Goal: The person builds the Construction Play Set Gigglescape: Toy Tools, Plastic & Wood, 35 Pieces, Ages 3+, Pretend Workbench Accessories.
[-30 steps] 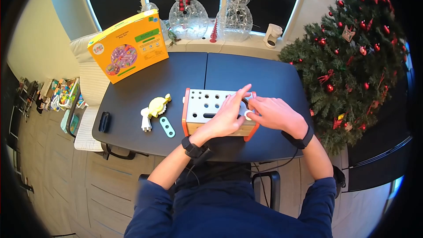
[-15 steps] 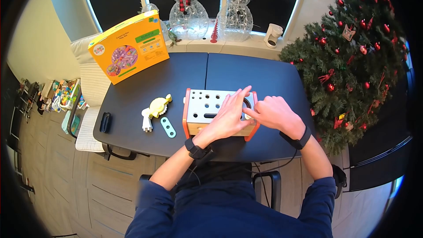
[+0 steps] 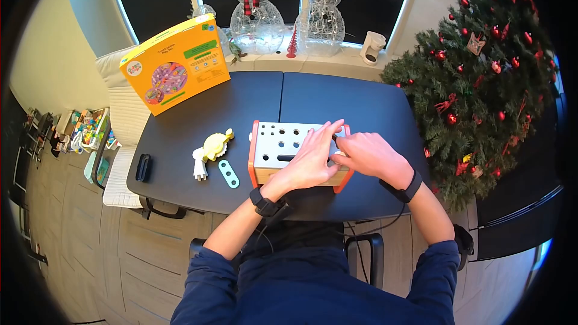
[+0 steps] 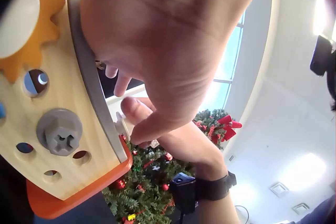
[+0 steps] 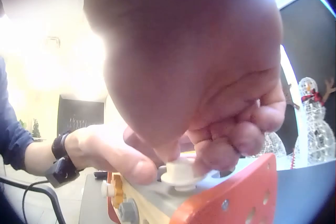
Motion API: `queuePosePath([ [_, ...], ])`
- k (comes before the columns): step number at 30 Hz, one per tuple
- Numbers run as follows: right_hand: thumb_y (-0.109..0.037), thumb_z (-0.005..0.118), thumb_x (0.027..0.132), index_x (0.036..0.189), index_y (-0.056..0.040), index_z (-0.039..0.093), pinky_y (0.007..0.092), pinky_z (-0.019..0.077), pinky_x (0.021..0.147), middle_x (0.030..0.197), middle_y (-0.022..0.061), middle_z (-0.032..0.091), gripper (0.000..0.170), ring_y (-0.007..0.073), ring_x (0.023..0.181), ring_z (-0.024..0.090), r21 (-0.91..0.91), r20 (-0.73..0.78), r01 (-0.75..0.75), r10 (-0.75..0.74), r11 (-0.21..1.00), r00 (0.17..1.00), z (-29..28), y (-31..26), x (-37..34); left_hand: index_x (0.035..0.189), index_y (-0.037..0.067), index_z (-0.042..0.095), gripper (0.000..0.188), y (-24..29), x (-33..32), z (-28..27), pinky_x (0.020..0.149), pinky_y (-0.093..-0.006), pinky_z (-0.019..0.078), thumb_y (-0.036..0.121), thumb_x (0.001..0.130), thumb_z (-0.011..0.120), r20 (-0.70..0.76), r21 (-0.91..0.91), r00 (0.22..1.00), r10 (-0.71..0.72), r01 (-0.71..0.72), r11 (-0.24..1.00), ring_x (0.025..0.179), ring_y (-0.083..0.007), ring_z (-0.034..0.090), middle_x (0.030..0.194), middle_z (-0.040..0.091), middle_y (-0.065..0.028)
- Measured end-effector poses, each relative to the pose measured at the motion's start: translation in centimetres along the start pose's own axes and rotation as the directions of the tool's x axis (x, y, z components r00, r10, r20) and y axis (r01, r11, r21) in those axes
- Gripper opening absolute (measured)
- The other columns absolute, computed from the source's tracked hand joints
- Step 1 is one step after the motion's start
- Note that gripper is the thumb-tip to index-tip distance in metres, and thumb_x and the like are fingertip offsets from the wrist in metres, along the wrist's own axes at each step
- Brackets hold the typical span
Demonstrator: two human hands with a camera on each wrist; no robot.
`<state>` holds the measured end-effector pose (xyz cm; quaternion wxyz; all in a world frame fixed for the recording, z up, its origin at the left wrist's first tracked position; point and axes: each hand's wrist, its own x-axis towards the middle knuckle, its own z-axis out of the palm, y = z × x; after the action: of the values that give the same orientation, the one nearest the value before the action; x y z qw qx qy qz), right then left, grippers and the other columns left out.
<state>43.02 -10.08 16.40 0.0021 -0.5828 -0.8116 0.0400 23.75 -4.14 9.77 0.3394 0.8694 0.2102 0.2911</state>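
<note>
A toy wooden workbench [image 3: 271,149] with a pale grey perforated top and orange-red ends stands before me. Across its top lies my left hand [image 3: 306,161], fingers straight, pointing toward the far right corner. My right hand [image 3: 376,157] is over the right end, its thumb and fingers pinching a white flanged peg [image 5: 181,175] at the top panel. The peg's lower end is hidden. In the left wrist view, a grey bolt [image 4: 59,132] and an orange gear [image 4: 51,19] sit on the bench's wooden side.
Left of the bench lie a yellow toy piece [image 3: 215,146], a white piece [image 3: 200,165] and a teal strip with holes [image 3: 229,174]. A yellow box [image 3: 198,87] stands at the back left, a dark object [image 3: 143,167] near the left edge. A decorated tree [image 3: 481,96] borders the table's right side.
My right hand turned at the wrist, its fingers curling back off the corner and then reaching over it again, around the white peg. The left hand has barely moved.
</note>
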Motion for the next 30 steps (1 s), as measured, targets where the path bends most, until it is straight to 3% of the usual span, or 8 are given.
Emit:
queuePosePath([
  [5, -0.035, 0.069, 0.101, 0.103, -0.0046, 0.07, 0.0508, 0.0532, 0.052, 0.077, 0.0204, 0.071, 0.03, 0.0415, 0.059, 0.067, -0.267, -0.028, 0.109, -0.121, 0.958, 0.992, 0.8, 0.4, 0.1, 0.169, 0.008, 0.022, 0.099, 0.5, 0.0, 0.0, 0.133, -0.0593, 0.019, 0.02, 0.091, 0.082, 0.01, -0.025, 0.998, -0.054, 0.054, 0.998, 0.162, -0.0475, 0.026, 0.163, 0.045, -0.0252],
  [8, -0.031, 0.07, 0.101, 0.112, -0.0075, 0.067, 0.0499, 0.0556, 0.059, 0.078, 0.0162, 0.071, 0.027, 0.0401, 0.065, 0.07, -0.162, 0.104, -0.056, 0.074, 0.985, 0.992, -1.0, -0.2, -0.2, 0.168, 0.006, 0.023, 0.097, 0.1, 0.1, 0.3, 0.131, -0.0585, 0.023, 0.014, 0.09, 0.078, 0.0, -0.039, 0.999, -0.037, 0.037, 0.999, 0.159, -0.0482, 0.031, 0.163, 0.045, -0.0257],
  [14, -0.027, 0.071, 0.1, 0.11, -0.0079, 0.061, 0.0496, 0.0558, 0.074, 0.086, 0.0136, 0.071, 0.023, 0.041, 0.085, 0.072, 0.192, -0.192, 0.22, -0.184, 0.956, 0.964, 0.5, 1.1, -1.6, 0.168, 0.006, 0.021, 0.096, -0.5, 0.1, -0.2, 0.126, -0.053, 0.0335, -0.005, 0.083, 0.063, 0.006, -0.179, 0.999, -0.032, 0.032, 0.983, 0.15, -0.0452, 0.042, 0.161, 0.046, -0.0269],
  [17, -0.029, 0.069, 0.101, 0.109, -0.0089, 0.064, 0.0499, 0.0557, 0.069, 0.079, 0.0137, 0.069, 0.022, 0.0412, 0.075, 0.07, 0.111, -0.252, 0.202, -0.169, 0.973, 0.953, 1.4, 0.9, -1.1, 0.168, 0.005, 0.022, 0.096, -0.2, 0.1, -0.3, 0.125, -0.0533, 0.0344, -0.005, 0.083, 0.065, 0.004, -0.097, 1.0, -0.006, 0.006, 0.995, 0.147, -0.0452, 0.044, 0.16, 0.047, -0.0272],
  [20, -0.029, 0.067, 0.102, 0.115, -0.0104, 0.068, 0.051, 0.0563, 0.064, 0.076, 0.013, 0.067, 0.023, 0.0396, 0.069, 0.071, -0.173, 0.042, -0.009, 0.016, 0.985, 0.999, 1.6, 0.3, 0.1, 0.167, 0.005, 0.022, 0.097, 0.2, 0.0, 0.0, 0.125, -0.0534, 0.0347, -0.001, 0.084, 0.072, -0.01, -0.03, 1.0, -0.008, 0.008, 1.0, 0.146, -0.0453, 0.045, 0.159, 0.048, -0.0272],
  [23, -0.032, 0.065, 0.103, 0.118, -0.0109, 0.069, 0.0516, 0.0545, 0.058, 0.073, 0.0131, 0.067, 0.026, 0.0392, 0.06, 0.068, -0.277, -0.012, 0.078, -0.085, 0.958, 0.996, 0.7, 0.2, -0.3, 0.168, 0.005, 0.022, 0.095, 0.2, 0.1, 0.3, 0.129, -0.0566, 0.0261, 0.004, 0.087, 0.073, -0.003, -0.053, 0.999, -0.039, 0.039, 0.998, 0.157, -0.0472, 0.033, 0.16, 0.046, -0.0273],
  [26, -0.031, 0.066, 0.103, 0.114, -0.0094, 0.068, 0.0506, 0.0561, 0.064, 0.082, 0.0149, 0.07, 0.024, 0.0389, 0.071, 0.072, -0.082, 0.104, -0.147, 0.156, 0.986, 0.982, -0.6, 0.1, -0.1, 0.168, 0.005, 0.022, 0.095, -0.1, 0.0, 0.4, 0.127, -0.0548, 0.0306, 0.0, 0.086, 0.072, -0.017, -0.019, 0.999, -0.028, 0.028, 0.999, 0.152, -0.0461, 0.038, 0.16, 0.046, -0.0269],
  [30, -0.029, 0.069, 0.101, 0.109, -0.0068, 0.064, 0.0488, 0.0571, 0.073, 0.097, 0.0184, 0.071, 0.024, 0.0369, 0.088, 0.074, 0.116, -0.124, 0.134, -0.12, 0.984, 0.985, -0.7, 0.8, -1.8, 0.167, 0.005, 0.021, 0.094, -0.4, 0.0, -0.3, 0.125, -0.0528, 0.035, -0.007, 0.084, 0.063, 0.018, -0.132, 0.999, -0.027, 0.03, 0.991, 0.148, -0.0448, 0.043, 0.161, 0.045, -0.0261],
])
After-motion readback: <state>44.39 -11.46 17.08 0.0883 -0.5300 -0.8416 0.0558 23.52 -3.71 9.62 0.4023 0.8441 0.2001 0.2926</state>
